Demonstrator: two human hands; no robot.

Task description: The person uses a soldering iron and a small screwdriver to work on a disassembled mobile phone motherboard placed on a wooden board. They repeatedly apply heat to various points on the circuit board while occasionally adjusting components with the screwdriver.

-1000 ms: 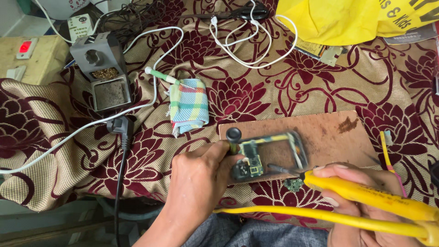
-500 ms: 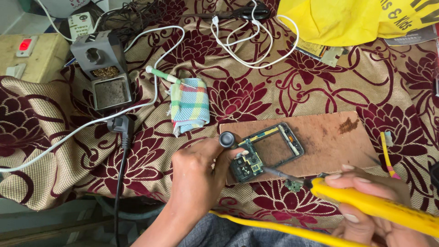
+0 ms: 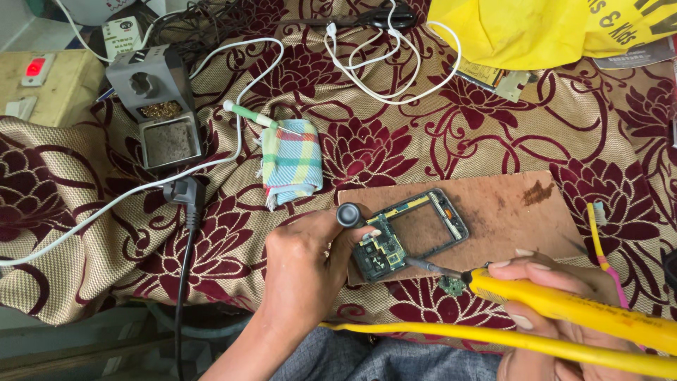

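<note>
My left hand [image 3: 303,264] pinches the near left edge of a phone frame with a circuit board [image 3: 412,231], holding it down on a brown wooden board [image 3: 504,208]. A small round black part [image 3: 348,214] sits by my fingertips. My right hand [image 3: 557,296] grips a yellow soldering iron [image 3: 571,310] whose dark tip [image 3: 427,266] touches the board's lower edge. A yellow cable [image 3: 479,339] runs from the iron across my lap. A tiny green component [image 3: 451,286] lies just below the tip.
A folded checked cloth [image 3: 291,164] with a green-handled tool [image 3: 247,114] lies behind the board. A grey iron stand with sponge [image 3: 159,106], black plug [image 3: 189,192], white cables [image 3: 384,63], yellow bag [image 3: 550,28] and toothbrush [image 3: 599,233] lie on the floral cloth.
The phone frame turned and slid slightly left under my left hand. The soldering iron shifted so that its tip now meets the circuit board's lower edge.
</note>
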